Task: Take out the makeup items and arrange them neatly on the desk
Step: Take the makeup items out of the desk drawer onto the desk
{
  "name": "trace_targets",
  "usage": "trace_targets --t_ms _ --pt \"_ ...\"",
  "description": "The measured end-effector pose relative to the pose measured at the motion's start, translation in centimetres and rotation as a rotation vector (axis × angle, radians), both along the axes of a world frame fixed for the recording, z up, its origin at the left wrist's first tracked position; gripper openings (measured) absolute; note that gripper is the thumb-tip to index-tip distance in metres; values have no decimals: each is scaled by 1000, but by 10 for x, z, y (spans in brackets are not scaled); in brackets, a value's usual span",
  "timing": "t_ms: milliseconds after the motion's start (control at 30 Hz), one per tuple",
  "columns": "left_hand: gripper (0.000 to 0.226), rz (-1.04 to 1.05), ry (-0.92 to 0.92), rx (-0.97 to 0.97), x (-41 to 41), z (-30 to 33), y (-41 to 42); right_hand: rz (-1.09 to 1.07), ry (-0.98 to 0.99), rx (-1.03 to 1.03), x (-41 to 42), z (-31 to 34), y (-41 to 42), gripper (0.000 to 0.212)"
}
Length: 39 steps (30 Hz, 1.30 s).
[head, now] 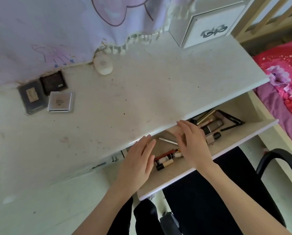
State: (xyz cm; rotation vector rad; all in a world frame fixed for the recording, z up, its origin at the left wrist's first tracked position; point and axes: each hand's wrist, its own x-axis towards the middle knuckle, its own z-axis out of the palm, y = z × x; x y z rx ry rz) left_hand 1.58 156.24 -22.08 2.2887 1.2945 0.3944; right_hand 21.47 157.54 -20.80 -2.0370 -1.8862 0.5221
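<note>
The desk drawer (226, 145) is pulled out and holds several makeup tubes (165, 161), a silver pencil (168, 141), brown bottles (213, 126) and a black tray (233, 118). My left hand (138, 160) hovers over the drawer's left end with straight fingers, holding nothing. Over the drawer's middle my right hand (192, 141) is also flat and empty. On the desk top (142, 92) at the left lie two dark compacts (32, 97) (53, 83), a clear square compact (60, 102) and a white oval case (102, 66).
A white box (208, 22) with a bow handle stands at the desk's back right. A lilac cloth (48, 28) hangs along the back. A black chair arm (280, 160) is at the lower right, a red bedspread (284, 77) beyond it.
</note>
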Motion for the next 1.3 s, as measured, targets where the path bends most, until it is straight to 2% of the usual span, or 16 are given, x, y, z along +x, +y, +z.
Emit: trace_targets --t_ms 200,400,567,633,767,867,1067,1167,1300 --pt "36 -105 87 -108 44 -48 -19 -59 -95 -173 61 -43 -20 36" --pt "42 -137 200 -173 82 -94 3 -103 -161 -375 97 -76 0 67" --pt "65 -124 348 -193 109 -119 26 -96 -81 -490 111 -90 17 75" --pt "60 -88 362 -163 114 -126 30 -122 -69 -485 112 -93 19 77" --pt "35 -39 429 -76 118 -133 37 -161 -34 -510 115 -98 24 78" --pt "28 -43 443 -89 121 -133 39 -170 26 -530 117 -99 24 70" --pt "32 -24 377 -255 119 -119 34 -179 204 -411 118 -83 18 42" --pt "28 -38 239 -316 111 -98 28 -248 344 -307 116 -67 7 37" --pt "24 -69 40 -348 96 -60 23 -456 591 -153 109 -36 -1 26"
